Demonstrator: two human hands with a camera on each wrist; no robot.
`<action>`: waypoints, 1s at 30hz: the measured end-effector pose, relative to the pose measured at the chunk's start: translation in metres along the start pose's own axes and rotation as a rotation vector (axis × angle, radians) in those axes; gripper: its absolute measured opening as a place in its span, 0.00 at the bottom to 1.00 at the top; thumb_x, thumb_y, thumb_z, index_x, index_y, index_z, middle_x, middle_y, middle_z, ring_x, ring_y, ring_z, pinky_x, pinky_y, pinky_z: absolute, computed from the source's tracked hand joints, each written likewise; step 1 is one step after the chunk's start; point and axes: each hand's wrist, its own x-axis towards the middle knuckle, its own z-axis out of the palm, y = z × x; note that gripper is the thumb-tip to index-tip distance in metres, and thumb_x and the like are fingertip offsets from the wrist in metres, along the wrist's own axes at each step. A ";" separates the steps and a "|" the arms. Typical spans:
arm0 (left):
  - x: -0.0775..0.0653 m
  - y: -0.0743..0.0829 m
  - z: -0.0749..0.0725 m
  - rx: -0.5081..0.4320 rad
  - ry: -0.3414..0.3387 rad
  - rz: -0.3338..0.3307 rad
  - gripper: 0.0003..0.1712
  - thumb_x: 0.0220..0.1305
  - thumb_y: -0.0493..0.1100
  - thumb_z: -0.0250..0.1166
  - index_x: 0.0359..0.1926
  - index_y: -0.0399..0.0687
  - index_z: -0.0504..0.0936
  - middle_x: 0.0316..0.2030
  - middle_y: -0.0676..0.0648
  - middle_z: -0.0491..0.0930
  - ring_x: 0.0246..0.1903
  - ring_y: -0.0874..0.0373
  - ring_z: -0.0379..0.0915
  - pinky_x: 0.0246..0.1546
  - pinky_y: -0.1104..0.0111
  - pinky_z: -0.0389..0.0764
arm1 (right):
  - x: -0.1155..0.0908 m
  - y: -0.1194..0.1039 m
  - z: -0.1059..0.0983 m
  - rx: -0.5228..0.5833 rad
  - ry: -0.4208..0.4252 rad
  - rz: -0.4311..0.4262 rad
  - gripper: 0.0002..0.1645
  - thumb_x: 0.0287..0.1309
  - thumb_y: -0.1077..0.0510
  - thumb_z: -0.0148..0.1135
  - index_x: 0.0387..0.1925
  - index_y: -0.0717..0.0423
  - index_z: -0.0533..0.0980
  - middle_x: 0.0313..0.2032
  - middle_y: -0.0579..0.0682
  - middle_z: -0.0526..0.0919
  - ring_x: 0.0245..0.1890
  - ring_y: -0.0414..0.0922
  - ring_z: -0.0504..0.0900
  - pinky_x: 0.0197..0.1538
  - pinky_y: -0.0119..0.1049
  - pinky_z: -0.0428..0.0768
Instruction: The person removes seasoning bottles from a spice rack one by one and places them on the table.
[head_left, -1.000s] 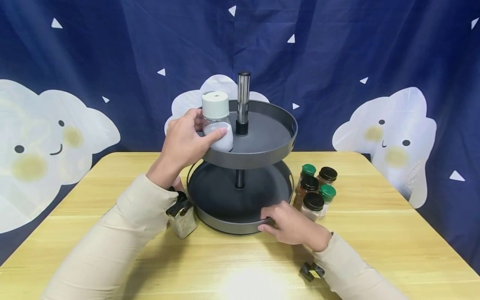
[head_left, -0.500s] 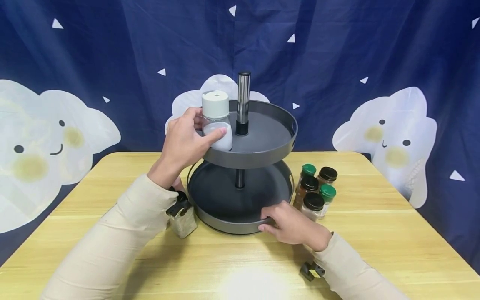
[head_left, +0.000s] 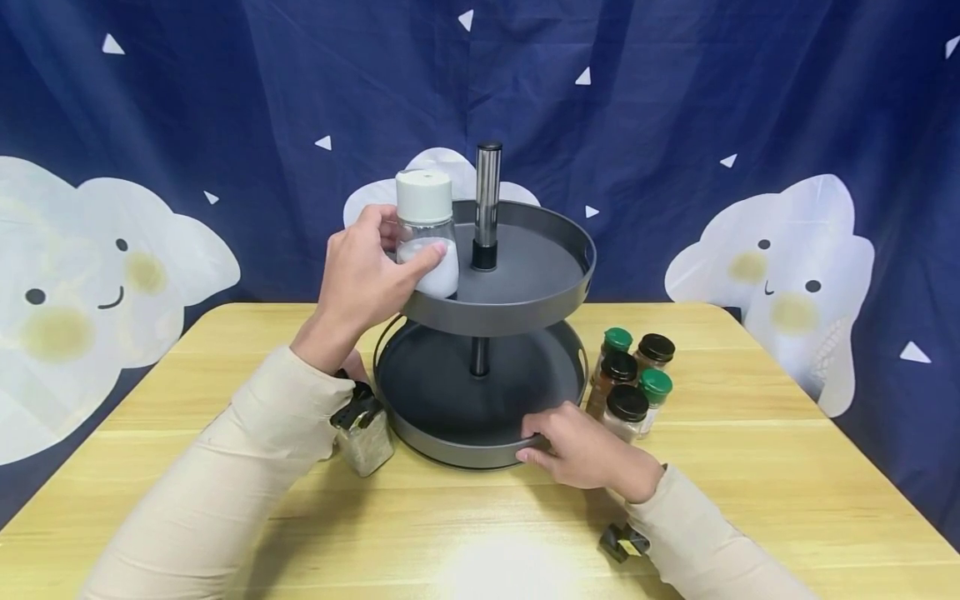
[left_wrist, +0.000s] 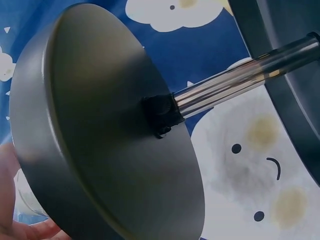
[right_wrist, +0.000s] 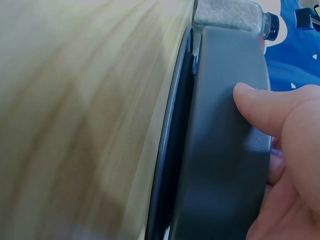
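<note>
My left hand (head_left: pixel 363 267) holds a clear shaker jar (head_left: pixel 427 262) of white contents, thumb in front and fingers behind. The jar with its white cap (head_left: pixel 424 197) stands upright at the left side of the upper tray (head_left: pixel 517 312) of a dark two-tier stand; whether its base touches the tray is hidden. From the left wrist, the tray's underside (left_wrist: pixel 115 130) covers most of the jar. My right hand (head_left: pixel 588 450) pinches the front right rim of the lower tray (head_left: pixel 465 454). The right wrist view shows my thumb (right_wrist: pixel 260 107) pressed against the outer wall.
Right of the stand, several spice jars (head_left: pixel 627 404) with black or green lids are grouped. A jar of pale contents (head_left: pixel 367 446) stands left of the lower tray, below my left wrist. A steel post (head_left: pixel 487 200) rises through both tiers on the wooden table (head_left: pixel 765 467).
My left hand and the shaker jar have shifted slightly up and to the left in the last half second. The right hand and the stand have stayed in place.
</note>
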 end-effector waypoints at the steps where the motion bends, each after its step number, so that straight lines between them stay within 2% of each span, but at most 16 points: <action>1: 0.000 0.001 0.000 -0.006 0.008 0.000 0.35 0.52 0.56 0.68 0.53 0.36 0.72 0.42 0.39 0.81 0.43 0.49 0.77 0.46 0.54 0.76 | 0.000 0.000 0.000 0.001 0.000 0.001 0.14 0.55 0.58 0.67 0.21 0.45 0.70 0.18 0.36 0.67 0.19 0.34 0.66 0.25 0.28 0.70; 9: 0.002 0.004 -0.003 -0.052 0.096 0.043 0.31 0.53 0.52 0.67 0.53 0.36 0.73 0.39 0.39 0.81 0.40 0.50 0.78 0.44 0.57 0.78 | 0.000 0.000 0.000 -0.005 -0.002 0.003 0.14 0.55 0.58 0.67 0.21 0.45 0.70 0.18 0.37 0.67 0.19 0.34 0.66 0.25 0.28 0.71; 21: 0.002 0.009 -0.012 -0.088 0.130 0.023 0.32 0.55 0.52 0.66 0.54 0.35 0.71 0.43 0.38 0.81 0.43 0.49 0.77 0.45 0.56 0.78 | 0.001 0.000 0.001 -0.015 0.011 -0.011 0.14 0.54 0.57 0.67 0.21 0.45 0.70 0.17 0.37 0.67 0.19 0.34 0.66 0.25 0.28 0.71; 30: 0.000 0.012 -0.015 -0.141 0.173 0.099 0.33 0.53 0.52 0.68 0.52 0.32 0.71 0.42 0.38 0.81 0.41 0.51 0.79 0.45 0.57 0.83 | 0.000 0.000 0.000 -0.014 0.005 -0.003 0.14 0.55 0.57 0.67 0.21 0.46 0.70 0.18 0.37 0.68 0.19 0.34 0.65 0.26 0.28 0.71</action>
